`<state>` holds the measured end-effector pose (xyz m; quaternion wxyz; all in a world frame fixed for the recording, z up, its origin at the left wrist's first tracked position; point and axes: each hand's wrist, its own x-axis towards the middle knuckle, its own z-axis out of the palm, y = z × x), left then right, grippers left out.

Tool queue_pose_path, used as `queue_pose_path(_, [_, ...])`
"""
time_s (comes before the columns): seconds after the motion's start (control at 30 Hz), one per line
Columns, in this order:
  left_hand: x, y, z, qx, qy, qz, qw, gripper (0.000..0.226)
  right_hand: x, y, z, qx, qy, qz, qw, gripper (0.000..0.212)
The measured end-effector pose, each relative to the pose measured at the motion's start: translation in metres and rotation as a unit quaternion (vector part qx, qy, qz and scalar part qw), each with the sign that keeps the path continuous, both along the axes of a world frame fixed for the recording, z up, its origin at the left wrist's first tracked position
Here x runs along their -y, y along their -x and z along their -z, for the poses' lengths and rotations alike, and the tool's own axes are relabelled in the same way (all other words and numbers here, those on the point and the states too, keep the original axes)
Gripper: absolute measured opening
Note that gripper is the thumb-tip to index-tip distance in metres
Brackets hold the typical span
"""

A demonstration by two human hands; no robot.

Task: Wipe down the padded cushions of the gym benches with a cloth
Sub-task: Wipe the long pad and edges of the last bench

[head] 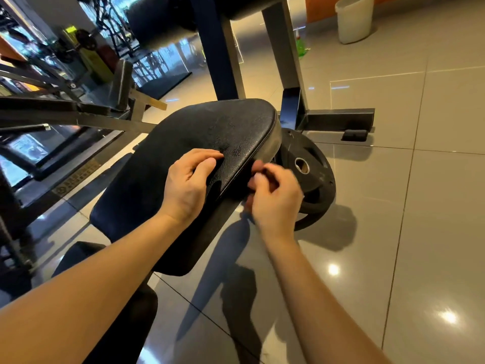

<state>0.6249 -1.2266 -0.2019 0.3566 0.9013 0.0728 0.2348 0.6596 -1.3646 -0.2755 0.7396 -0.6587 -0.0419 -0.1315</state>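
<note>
Tiled floor [393, 232], glossy, with ceiling lights reflected in it, covers the right half of the view. The steel frame [283, 61] of a bench stands at top centre, its foot flat on the tiles. The black cushion [223, 124] sits mid-view on that frame, tilted, its wide end away from the person and its narrow end toward them; the textured cover shows scuffing. A second black pad [123, 203] lies lower and to the left, just beside the cushion. A black weight plate [312, 179] leans on edge on the floor just right of the cushion, partly hidden behind it. A pale bin [355, 19] stands on the floor at top right, well apart from the bench. The left hand [186, 187] rests on the cushion's narrow end, fingers bent, thumb drawn in toward them, pinching a dark fold [231, 174] on the surface. The right hand [275, 195] is at the cushion's right edge, fingers curled tight, pinching the same fold from the other side. Black lies on black here, so it cannot be told whether the fold is the cloth or the cushion's own cover. No cloth can be identified with certainty anywhere in view.
</note>
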Motion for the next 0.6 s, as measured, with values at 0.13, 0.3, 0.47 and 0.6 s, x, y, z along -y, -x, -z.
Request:
queue_pose_path(0.13, [0.001, 0.001, 0.0, -0.004, 0.001, -0.001, 1.0, 0.037, -0.009, 0.042, 0.0, 0.007, 0.01, -0.071, 0.997, 0.015])
queue_pose_path(0.3, [0.0, -0.001, -0.001, 0.0, 0.002, 0.002, 1.0, 0.037, -0.003, 0.005, 0.001, 0.036, 0.027, -0.032, 0.998, 0.018])
queue_pose_path(0.47, [0.001, 0.002, -0.001, 0.002, 0.001, -0.001, 1.0, 0.036, -0.011, 0.047, 0.001, 0.03, 0.027, -0.068, 0.997, 0.014])
queue_pose_path(0.6, [0.002, -0.001, -0.002, 0.0, 0.005, 0.0, 1.0, 0.036, -0.006, 0.021, 0.006, 0.041, 0.02, -0.051, 0.998, 0.016])
